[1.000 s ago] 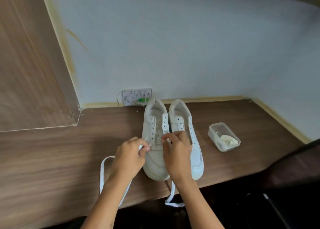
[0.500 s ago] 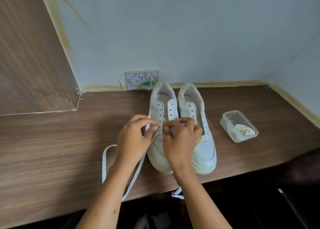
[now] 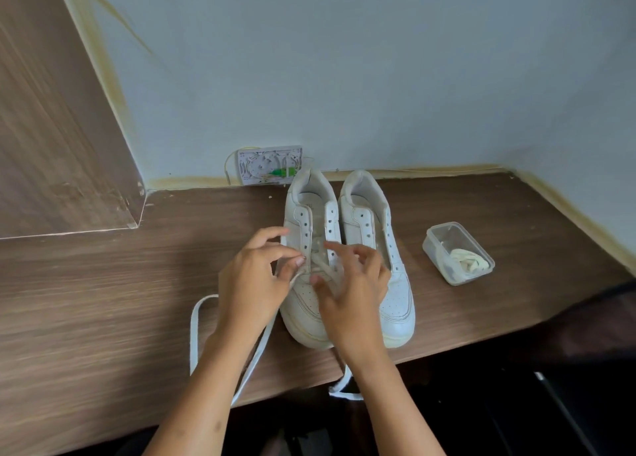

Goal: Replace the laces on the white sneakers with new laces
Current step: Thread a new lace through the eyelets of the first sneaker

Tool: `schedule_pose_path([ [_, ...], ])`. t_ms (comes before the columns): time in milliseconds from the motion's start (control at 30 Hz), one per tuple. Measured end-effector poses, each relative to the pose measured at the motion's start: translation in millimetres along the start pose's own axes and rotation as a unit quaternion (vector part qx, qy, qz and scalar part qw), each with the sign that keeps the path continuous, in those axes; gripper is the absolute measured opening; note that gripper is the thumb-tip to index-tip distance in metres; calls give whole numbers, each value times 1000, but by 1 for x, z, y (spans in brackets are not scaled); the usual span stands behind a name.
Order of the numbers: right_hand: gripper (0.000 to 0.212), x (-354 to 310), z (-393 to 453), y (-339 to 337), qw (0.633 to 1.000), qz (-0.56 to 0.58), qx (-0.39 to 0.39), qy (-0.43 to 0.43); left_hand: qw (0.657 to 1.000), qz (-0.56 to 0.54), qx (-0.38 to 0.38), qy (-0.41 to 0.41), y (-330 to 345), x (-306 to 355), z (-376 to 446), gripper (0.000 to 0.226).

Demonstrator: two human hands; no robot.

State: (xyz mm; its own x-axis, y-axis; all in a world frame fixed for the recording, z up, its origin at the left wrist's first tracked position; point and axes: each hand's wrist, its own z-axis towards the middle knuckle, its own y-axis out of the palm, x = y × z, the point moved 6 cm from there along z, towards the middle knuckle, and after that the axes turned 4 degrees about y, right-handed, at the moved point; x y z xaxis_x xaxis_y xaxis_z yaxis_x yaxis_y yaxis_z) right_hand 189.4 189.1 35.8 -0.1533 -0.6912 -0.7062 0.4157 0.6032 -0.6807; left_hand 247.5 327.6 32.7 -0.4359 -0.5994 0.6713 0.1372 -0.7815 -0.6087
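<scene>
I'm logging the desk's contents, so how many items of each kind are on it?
White leather sneakers: 2
Flat white lace being threaded: 1
Clear plastic tub holding bundled cream laces: 1
Total: 4

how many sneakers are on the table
2. The left sneaker stands under both hands, partly covered by them; the right sneaker stands against it on the side toward the clear container. None seems hidden.

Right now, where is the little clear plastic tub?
In the head view, the clear tub sits on the wooden desk, right of the two white sneakers, apart from them, near the corner wall.
</scene>
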Motion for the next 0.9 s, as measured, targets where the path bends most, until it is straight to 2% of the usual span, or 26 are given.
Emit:
schedule_pose_path([
  [100,103,10,-19,-10,996,-37,72,27,998,10,56,8,-6,-3,1,8],
  [167,121,16,-25,-17,991,-63,104,52,990,5,140,-9,-22,-9,1,6],
  [233,131,23,-26,-20,990,-62,91,84,971,-8,229,-67,-44,-26,0,13],
  [300,135,27,-27,-22,990,-60,76,104,953,4,260,-157,-60,-46,-2,21],
  [367,137,27,-28,-23,990,-62,69,109,948,45,210,-235,-60,-61,-2,19],
  [400,138,27,-27,-23,990,-62,66,112,953,55,173,-241,-55,-62,-1,20],
  [433,139,28,-27,-23,989,-63,64,116,965,58,141,-215,-49,-58,1,23],
  [500,140,27,-26,-23,989,-61,59,118,990,65,89,-92,-35,-36,7,28],
  [567,141,27,-25,-22,989,-57,54,123,993,105,38,25,-18,-16,9,27],
  [667,142,28,-24,-21,989,-53,49,129,988,126,5,84,0,-2,6,19],
  [767,143,29,-24,-22,988,-56,42,136,984,147,77,69,-8,-4,6,12],
  [833,144,29,-24,-22,988,-57,38,140,975,140,171,-16,-30,-19,6,13],
  [900,144,29,-24,-22,987,-60,34,143,953,93,252,-142,-56,-43,0,15],
])
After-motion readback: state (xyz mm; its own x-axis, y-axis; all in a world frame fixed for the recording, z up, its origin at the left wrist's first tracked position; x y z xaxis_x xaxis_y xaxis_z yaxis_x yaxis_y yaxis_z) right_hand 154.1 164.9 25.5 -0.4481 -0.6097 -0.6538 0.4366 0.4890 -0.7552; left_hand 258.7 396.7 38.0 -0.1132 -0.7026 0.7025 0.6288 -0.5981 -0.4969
